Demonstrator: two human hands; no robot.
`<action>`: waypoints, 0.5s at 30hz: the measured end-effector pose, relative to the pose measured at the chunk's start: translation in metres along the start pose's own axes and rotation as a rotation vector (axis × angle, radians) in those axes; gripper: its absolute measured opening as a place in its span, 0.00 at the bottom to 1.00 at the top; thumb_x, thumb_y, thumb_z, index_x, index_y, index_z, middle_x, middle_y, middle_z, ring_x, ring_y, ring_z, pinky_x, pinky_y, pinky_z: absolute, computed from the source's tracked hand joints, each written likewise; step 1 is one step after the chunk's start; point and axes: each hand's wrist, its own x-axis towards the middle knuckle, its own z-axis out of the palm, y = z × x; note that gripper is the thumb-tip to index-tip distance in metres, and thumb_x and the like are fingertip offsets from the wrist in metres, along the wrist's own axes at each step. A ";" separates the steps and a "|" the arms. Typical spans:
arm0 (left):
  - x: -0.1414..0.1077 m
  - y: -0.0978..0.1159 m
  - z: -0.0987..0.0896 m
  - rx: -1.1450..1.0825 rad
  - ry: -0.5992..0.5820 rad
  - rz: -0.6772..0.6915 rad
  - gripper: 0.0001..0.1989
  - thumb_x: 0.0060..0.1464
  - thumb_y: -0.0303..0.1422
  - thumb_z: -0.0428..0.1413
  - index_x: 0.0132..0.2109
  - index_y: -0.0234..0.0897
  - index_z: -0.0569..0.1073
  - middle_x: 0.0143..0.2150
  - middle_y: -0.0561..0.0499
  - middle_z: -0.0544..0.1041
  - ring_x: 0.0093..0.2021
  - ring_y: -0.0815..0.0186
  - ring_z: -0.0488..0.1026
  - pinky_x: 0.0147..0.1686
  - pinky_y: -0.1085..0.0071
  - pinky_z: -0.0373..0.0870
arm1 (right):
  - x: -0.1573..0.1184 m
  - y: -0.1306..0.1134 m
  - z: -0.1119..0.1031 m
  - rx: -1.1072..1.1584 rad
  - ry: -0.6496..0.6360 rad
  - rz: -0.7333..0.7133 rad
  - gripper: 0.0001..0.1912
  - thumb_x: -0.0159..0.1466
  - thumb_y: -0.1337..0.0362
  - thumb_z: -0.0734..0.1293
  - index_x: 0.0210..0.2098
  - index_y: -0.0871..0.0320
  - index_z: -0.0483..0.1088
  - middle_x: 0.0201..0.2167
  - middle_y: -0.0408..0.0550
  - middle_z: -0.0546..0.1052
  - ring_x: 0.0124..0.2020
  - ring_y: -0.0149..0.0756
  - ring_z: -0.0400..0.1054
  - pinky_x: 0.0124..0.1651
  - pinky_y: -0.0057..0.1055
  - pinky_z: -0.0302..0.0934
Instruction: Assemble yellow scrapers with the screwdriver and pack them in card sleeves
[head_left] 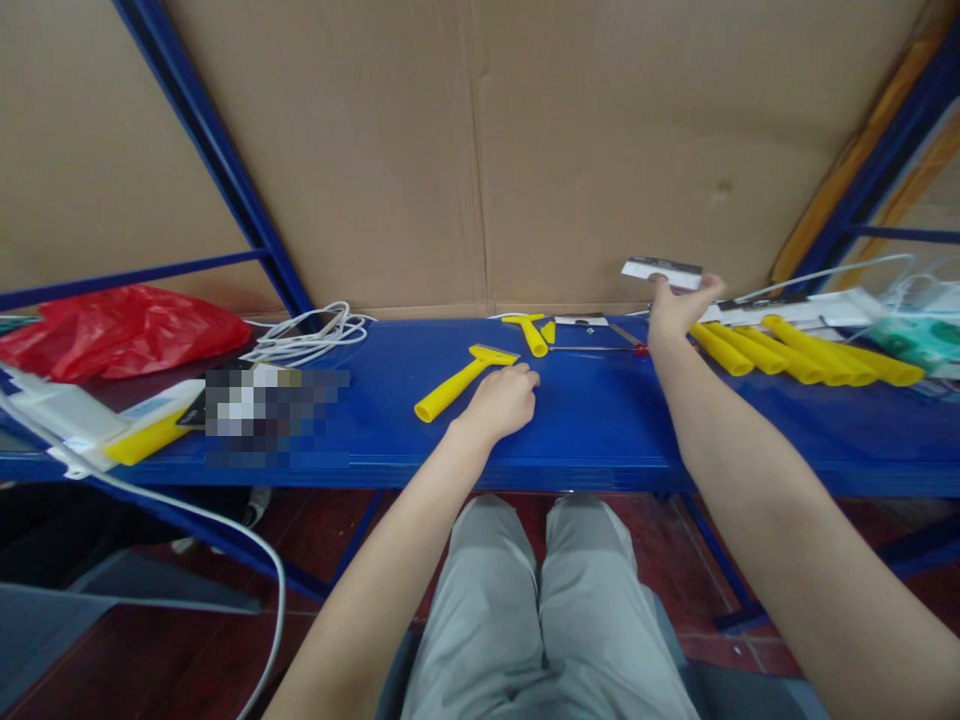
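My right hand (681, 306) is raised above the back of the table, its fingers closed on a flat black-and-white packet (660, 270). My left hand (504, 402) rests on the blue tabletop with its fingers curled; what they hold, if anything, is hidden. Just beyond it lies a yellow scraper (454, 388) with a wide head, close to the fingers. Farther back are a shorter yellow scraper piece (534, 335), a small yellow part (549, 331) and a white card (581, 321). A screwdriver (640, 349) with a red handle lies between my hands.
Several yellow handles (810, 355) lie in a row at the right. At the left are a red plastic bag (124, 330), a coiled white cable (315, 335) and another yellow handle (146, 440). A cardboard panel (420, 160) stands behind the blue table (615, 420).
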 end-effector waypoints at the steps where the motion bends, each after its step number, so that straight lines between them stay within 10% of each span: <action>1: 0.000 0.000 0.000 -0.003 0.004 0.001 0.15 0.56 0.24 0.44 0.44 0.35 0.75 0.45 0.46 0.75 0.48 0.62 0.72 0.50 0.66 0.68 | -0.001 -0.003 -0.001 0.004 0.015 0.053 0.25 0.63 0.57 0.59 0.57 0.55 0.49 0.54 0.57 0.58 0.54 0.44 0.60 0.56 0.50 0.56; 15: -0.001 0.005 0.000 0.060 0.013 -0.016 0.18 0.56 0.24 0.43 0.46 0.33 0.75 0.47 0.44 0.75 0.49 0.61 0.72 0.50 0.66 0.66 | -0.027 -0.042 -0.051 0.017 -0.101 0.369 0.24 0.65 0.64 0.54 0.60 0.55 0.44 0.48 0.56 0.67 0.45 0.41 0.69 0.46 0.42 0.66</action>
